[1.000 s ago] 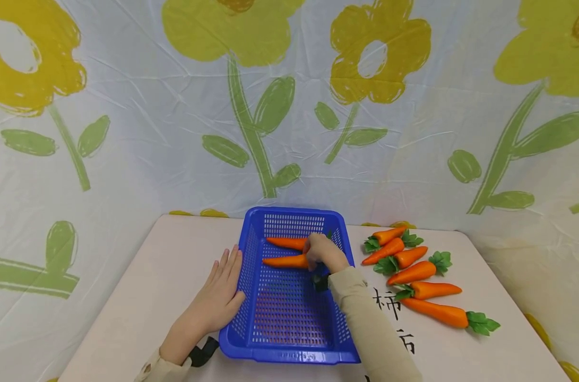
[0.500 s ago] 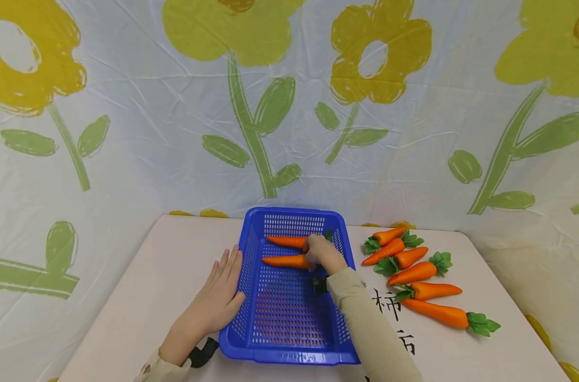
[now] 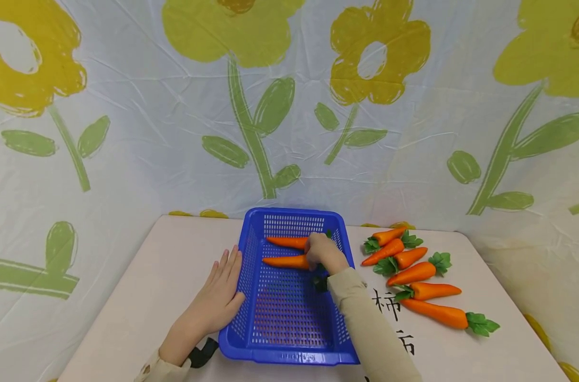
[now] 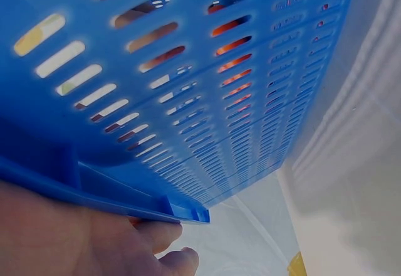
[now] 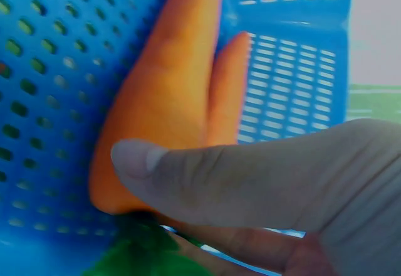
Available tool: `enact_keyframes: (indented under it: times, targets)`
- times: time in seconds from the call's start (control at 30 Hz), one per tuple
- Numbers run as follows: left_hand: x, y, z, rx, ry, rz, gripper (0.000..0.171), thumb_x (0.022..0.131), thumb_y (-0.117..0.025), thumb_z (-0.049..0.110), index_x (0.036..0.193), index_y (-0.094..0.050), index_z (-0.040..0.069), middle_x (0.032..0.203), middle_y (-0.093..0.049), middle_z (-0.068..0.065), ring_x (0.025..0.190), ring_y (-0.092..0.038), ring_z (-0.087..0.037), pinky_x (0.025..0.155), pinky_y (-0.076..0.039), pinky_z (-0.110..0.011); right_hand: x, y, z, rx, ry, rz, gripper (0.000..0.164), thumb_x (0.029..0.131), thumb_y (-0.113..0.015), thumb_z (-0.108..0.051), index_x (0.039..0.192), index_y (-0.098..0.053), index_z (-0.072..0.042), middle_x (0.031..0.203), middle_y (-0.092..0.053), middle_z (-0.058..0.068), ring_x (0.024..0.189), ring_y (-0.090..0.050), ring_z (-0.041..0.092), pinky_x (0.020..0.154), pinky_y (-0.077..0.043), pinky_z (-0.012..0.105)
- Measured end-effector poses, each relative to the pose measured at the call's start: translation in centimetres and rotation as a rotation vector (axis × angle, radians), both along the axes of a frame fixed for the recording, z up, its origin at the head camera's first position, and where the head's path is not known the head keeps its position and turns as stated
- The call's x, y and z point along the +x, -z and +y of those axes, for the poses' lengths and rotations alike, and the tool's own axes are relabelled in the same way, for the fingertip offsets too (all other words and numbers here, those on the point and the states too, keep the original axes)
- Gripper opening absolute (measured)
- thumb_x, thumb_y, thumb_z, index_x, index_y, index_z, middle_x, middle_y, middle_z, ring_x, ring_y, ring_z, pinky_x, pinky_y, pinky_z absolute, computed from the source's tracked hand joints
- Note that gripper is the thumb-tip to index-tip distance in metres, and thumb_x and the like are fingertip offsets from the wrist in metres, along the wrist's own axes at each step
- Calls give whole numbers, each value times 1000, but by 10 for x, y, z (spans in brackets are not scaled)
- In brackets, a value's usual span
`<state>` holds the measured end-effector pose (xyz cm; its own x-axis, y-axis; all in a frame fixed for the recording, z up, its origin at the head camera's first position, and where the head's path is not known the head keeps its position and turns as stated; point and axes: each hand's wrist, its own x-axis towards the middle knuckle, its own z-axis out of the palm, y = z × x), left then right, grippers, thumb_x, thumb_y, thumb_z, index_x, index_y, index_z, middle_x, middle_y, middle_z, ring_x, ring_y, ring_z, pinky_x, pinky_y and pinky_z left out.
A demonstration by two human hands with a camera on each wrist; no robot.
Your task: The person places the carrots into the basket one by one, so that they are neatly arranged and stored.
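A: Right hand (image 3: 323, 252)?
B: Pinching the front carrot (image 3: 284, 261), thumb (image 5: 200, 175) over its thick end, inside the blue basket (image 3: 289, 356), far half. Rear carrot (image 3: 284, 242) just behind it, same basket.
A: Left hand (image 3: 217, 300)?
B: Fingers straight, flat against the basket's left side.
A: Diff from half a second ago?
B: Practically identical. Hands, basket, both carrots same spots; six loose carrots (image 3: 415, 272) right of the basket, also unmoved.
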<state>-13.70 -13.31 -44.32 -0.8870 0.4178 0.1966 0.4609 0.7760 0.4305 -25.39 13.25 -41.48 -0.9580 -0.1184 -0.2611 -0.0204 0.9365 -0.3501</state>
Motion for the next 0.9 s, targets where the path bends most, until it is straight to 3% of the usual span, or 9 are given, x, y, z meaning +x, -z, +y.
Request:
enact_keyframes:
  times: [0.1, 0.27, 0.47, 0.73, 0.9]
  targets:
    - [1, 0, 0, -1, -2, -8, 78, 92, -50, 14, 156, -10, -6, 165, -3, -18, 150, 1, -37, 118, -9, -59, 0, -6, 2, -10, 1, 28, 26, 60, -83, 5, 81, -73, -6, 85, -66, 6, 76, -60, 25, 77, -55, 44]
    - [0, 0, 0, -2, -3, -5, 78, 92, -50, 15, 156, -10, -6, 165, -5, -19, 151, 0, -37, 118, -10, -59, 0, -22, 8, -55, 17, 48, 29, 65, -84, 0, 92, -75, -5, 94, -67, 10, 87, -62, 29, 83, -53, 47]
    - [-1, 3, 0, -6, -3, -2, 78, 92, -49, 15, 156, -9, -6, 165, -4, -18, 151, 1, -37, 118, -10, -59, 3, -40, 22, -173, -11, 58, 38, 66, -87, -2, 102, -76, -1, 100, -69, 13, 91, -64, 28, 77, -57, 40]
    - [-2, 4, -1, -9, 1, 4, 79, 92, -49, 16, 156, -9, -5, 165, -1, -16, 151, 1, -37, 118, -10, -59, 18, -69, 41, -306, -56, 47, 37, 76, -79, 0, 111, -70, 4, 112, -68, 23, 102, -63, 34, 86, -55, 44]
    - [-1, 2, 0, 0, 3, -2, 78, 92, -49, 15, 156, -9, -6, 165, -2, -17, 151, 1, -37, 118, -9, -58, 30, -83, 57, -331, -55, 125, 38, 74, -80, -2, 111, -69, 4, 111, -68, 22, 106, -62, 37, 92, -52, 48]
